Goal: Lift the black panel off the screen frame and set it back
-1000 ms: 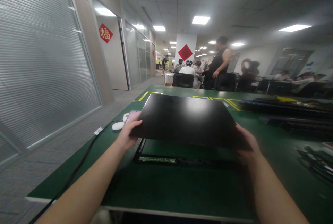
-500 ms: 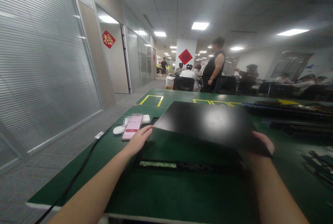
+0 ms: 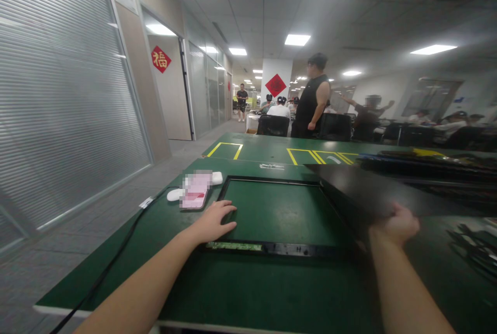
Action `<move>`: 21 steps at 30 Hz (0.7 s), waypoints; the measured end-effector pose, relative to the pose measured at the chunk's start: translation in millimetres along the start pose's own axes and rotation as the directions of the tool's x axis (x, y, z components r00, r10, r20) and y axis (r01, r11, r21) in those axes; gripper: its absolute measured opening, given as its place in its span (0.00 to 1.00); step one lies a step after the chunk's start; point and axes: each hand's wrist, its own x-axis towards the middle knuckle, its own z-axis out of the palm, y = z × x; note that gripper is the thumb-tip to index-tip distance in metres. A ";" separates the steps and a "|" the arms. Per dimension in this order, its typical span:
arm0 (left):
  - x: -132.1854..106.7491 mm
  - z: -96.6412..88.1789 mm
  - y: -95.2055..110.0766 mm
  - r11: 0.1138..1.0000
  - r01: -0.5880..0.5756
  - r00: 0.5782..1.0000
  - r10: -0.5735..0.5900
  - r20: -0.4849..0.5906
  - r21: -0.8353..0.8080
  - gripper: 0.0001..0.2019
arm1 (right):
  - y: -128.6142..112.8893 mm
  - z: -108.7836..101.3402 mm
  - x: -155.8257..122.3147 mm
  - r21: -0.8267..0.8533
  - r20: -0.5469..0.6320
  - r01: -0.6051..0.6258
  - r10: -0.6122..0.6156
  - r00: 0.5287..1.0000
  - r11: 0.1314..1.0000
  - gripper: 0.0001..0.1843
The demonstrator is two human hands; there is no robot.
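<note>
A thin, flat dark panel [image 3: 361,191], like a display panel, is held up and tilted over the right part of the bench by my right hand [image 3: 398,225], whose fingers are closed on its near edge. On the green tabletop lies a rectangular black bezel frame [image 3: 298,249], with bare green bench showing through its middle. A green circuit board strip [image 3: 235,246] runs along its near side. My left hand [image 3: 213,222] is at the frame's left side, fingers spread and holding nothing. Part of the frame's right side is behind the panel.
A phone [image 3: 196,194] lies left of the frame between small white objects. A black cable [image 3: 128,235] crosses the left edge of the green table [image 3: 267,292]. Dark flat pieces [image 3: 423,163] are piled at the right, with coiled cables [image 3: 473,246] nearer. People stand and sit beyond.
The panel has moved right, off the frame, and now tilts in my right hand alone. My left hand has let go of it and lowered to the frame's left side.
</note>
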 end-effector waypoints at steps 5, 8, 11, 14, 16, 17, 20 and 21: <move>0.5 0.3 -2.7 0.999 -0.025 0.999 0.024 -0.039 -0.038 0.24 | -12.6 0.6 -7.8 0.197 -0.197 -0.105 0.144 0.970 0.975 0.28; 1.0 0.6 -2.8 0.998 -0.033 0.999 0.033 0.008 0.057 0.25 | -14.2 1.2 -8.4 0.389 -0.283 -0.180 0.304 0.910 0.903 0.19; 1.3 0.5 -2.0 0.989 -0.043 0.998 0.035 0.061 0.141 0.26 | -9.5 2.0 -5.5 0.501 -0.304 -0.194 0.381 0.873 0.843 0.12; 1.4 -0.1 -1.1 0.985 -0.055 0.997 0.045 0.065 0.161 0.26 | 0.9 2.9 0.8 0.528 -0.241 -0.263 0.440 0.865 0.807 0.12; 1.3 -0.8 -0.6 0.986 -0.061 0.997 0.052 0.057 0.154 0.26 | 10.3 3.4 6.0 0.543 -0.190 -0.332 0.498 0.846 0.771 0.13; 1.3 -1.1 -0.5 0.987 -0.061 0.997 0.053 0.055 0.150 0.26 | 15.4 3.6 8.5 0.547 -0.168 -0.359 0.520 0.838 0.756 0.13; 1.4 -1.8 -0.8 0.988 -0.058 0.997 0.050 0.061 0.141 0.26 | 29.7 3.9 13.9 0.548 -0.147 -0.418 0.576 0.804 0.725 0.13; 1.5 -1.8 -1.2 0.989 -0.057 0.997 0.049 0.061 0.138 0.26 | 33.5 3.8 15.1 0.548 -0.141 -0.432 0.588 0.796 0.716 0.13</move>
